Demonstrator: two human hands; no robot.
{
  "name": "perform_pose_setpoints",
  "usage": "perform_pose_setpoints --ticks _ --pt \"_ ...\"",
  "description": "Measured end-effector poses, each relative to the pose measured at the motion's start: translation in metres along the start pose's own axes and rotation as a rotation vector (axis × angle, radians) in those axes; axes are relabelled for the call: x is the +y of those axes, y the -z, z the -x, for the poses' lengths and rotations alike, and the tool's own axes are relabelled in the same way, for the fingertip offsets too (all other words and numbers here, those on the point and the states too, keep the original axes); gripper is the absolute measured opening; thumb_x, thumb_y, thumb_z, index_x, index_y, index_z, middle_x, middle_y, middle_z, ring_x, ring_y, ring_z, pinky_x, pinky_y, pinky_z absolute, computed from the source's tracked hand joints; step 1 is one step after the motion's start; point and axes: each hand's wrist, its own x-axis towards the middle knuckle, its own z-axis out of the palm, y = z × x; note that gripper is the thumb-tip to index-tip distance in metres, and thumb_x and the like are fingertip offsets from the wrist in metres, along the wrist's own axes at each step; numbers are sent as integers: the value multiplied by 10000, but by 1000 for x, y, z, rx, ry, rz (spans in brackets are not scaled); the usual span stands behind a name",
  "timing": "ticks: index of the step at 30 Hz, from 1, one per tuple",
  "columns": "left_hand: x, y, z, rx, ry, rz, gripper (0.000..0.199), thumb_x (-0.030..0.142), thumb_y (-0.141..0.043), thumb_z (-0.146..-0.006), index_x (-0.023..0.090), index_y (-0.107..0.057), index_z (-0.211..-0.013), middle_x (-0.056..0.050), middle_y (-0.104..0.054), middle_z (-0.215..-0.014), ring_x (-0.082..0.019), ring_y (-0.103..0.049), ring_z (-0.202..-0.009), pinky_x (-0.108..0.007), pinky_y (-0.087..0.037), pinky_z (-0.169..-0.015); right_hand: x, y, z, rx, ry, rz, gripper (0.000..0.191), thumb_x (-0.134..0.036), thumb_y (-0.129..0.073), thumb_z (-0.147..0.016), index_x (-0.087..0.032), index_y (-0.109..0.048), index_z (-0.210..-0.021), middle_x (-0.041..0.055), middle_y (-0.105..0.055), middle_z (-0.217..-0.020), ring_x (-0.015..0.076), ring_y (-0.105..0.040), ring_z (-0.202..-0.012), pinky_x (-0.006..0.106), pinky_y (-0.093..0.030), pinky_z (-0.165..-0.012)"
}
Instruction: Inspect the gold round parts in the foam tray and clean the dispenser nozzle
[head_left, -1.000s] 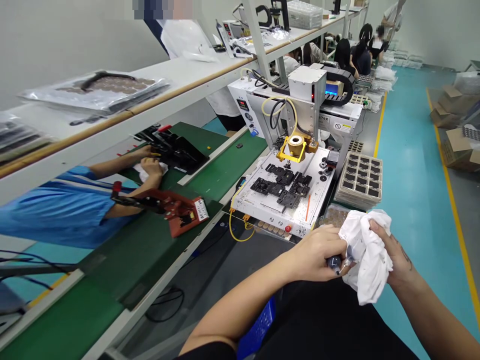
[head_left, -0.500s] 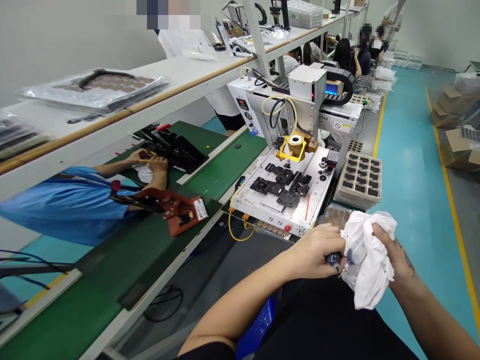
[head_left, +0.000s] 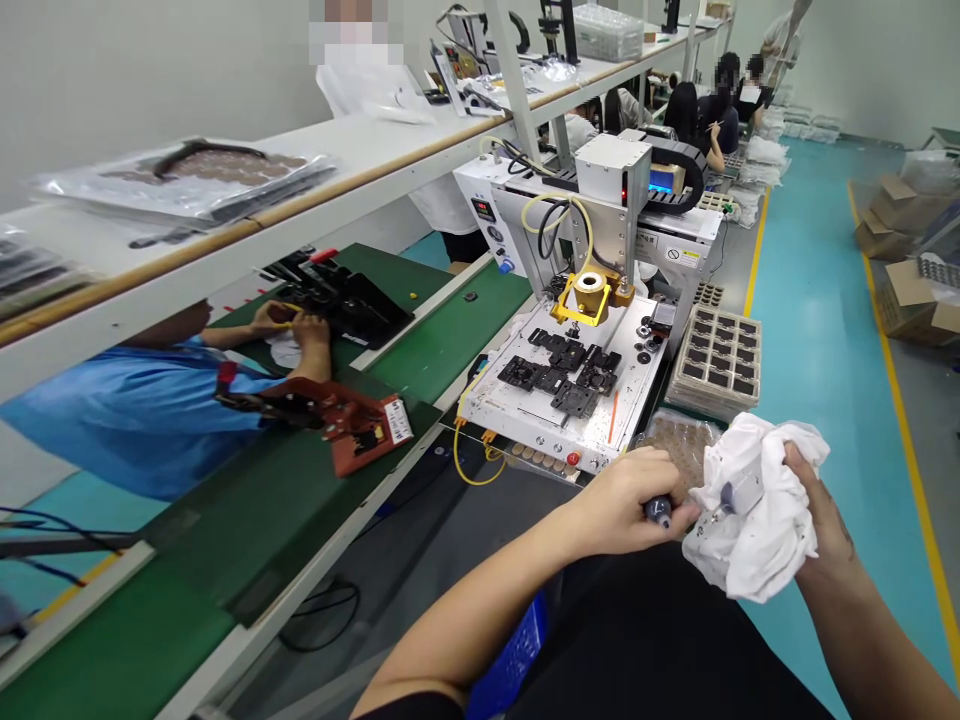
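My left hand (head_left: 630,505) is closed around a dark pen-shaped tool (head_left: 658,511), whose rounded, paler end sticks out below the fingers. Its exact kind is not clear. To the right, my right hand (head_left: 825,515) grips a crumpled white cloth (head_left: 776,510), thumb on top and most fingers hidden behind it. Small dark specks and a bluish-grey spot show on the cloth. The fingertips of my left hand are close to the cloth's left edge; whether they touch it I cannot tell.
A benchtop machine (head_left: 555,400) bears black fixtures on its white bed. Beside it stand stacked trays (head_left: 716,360) of dark parts and a clear plastic bag (head_left: 679,440). At left, a co-worker in a blue shirt (head_left: 172,400) works at a green conveyor (head_left: 450,330), near a red-brown clamp fixture (head_left: 360,440).
My right hand and the cloth have moved right and slightly up, away from my left hand. My left hand has shifted slightly left, and the tool has tilted.
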Motion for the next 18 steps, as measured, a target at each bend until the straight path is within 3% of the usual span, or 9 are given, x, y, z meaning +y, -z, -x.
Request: perform_pose_setpoints --ticks 4,9,14,18 --pt "8 4 6 125 227 239 128 283 -705 -976 180 -674 -908 -24 -678 -800 -147 -610 -714 -273 -477 -694 -4 -1 -1 101 43 -77 458 -624 -841 -809 -250 -739 -1053 45 -778 -950 305 -744 -961 432 -621 -908" --pt "12 5 10 203 246 455 187 269 -817 -915 188 -787 -1081 -29 -661 -867 -149 -628 -780 -272 -499 -750 -1 3 -4 225 194 -52 475 -588 -934 -693 -234 -722 -930 8 -733 -802 263 -716 -776 446 -618 -863" --pt "12 -3 6 202 292 509 202 294 -854 -892 194 -818 -1064 -31 -662 -859 -152 -628 -783 -275 -487 -747 6 4 -6 244 228 -31 552 -559 -938 -691 -246 -730 -1096 32 -774 -909 281 -734 -837 432 -623 -804" --pt "11 -7 1 206 349 457 115 296 -808 -932 182 -798 -921 -50 -711 -882 -169 -653 -826 -289 -488 -779 13 9 -7 255 250 -8 543 -519 -944 -709 -243 -731 -1125 46 -791 -938 280 -742 -867 406 -622 -771"
